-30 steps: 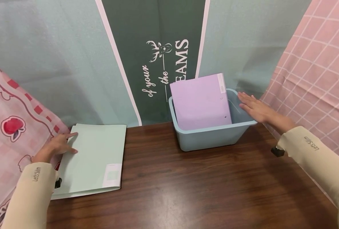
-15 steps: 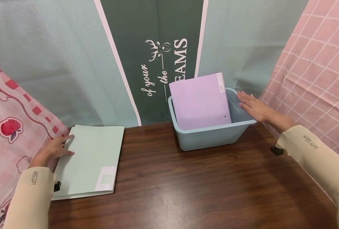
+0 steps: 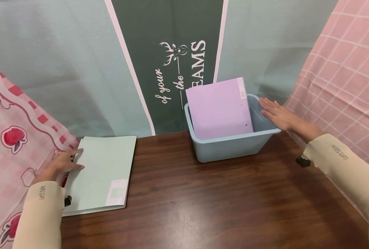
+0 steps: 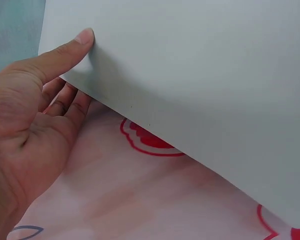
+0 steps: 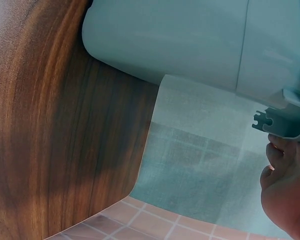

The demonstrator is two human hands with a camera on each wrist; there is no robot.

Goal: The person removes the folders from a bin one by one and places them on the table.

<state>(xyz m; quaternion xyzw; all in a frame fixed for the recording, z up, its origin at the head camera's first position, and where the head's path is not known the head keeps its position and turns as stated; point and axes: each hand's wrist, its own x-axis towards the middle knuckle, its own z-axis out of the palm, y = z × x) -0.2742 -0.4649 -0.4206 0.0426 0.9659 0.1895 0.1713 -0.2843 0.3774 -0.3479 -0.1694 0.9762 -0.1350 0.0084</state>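
A pale green folder (image 3: 104,166) with a white label at its lower right corner lies on the left of the table. My left hand (image 3: 63,163) holds its left edge. In the left wrist view, the thumb (image 4: 72,52) lies on the cover while the other fingers (image 4: 76,107) go behind the edge, their tips hidden. On the right, a lilac binder (image 3: 218,109) leans upright inside a blue plastic bin (image 3: 231,150). My right hand (image 3: 279,116) rests with straight fingers at the bin's right end, touching its rim (image 5: 297,131).
The brown wooden table (image 3: 172,186) runs between folder and bin. Green-grey cloth (image 3: 63,69) with a dark printed band hangs behind. Pink checked cloth (image 3: 349,79) stands close on the right, and apple-print cloth (image 3: 31,128) borders the left.
The green folder has shifted slightly left at its near right corner, and my left hand has moved a little with it. The right hand, bin and lilac binder stay put.
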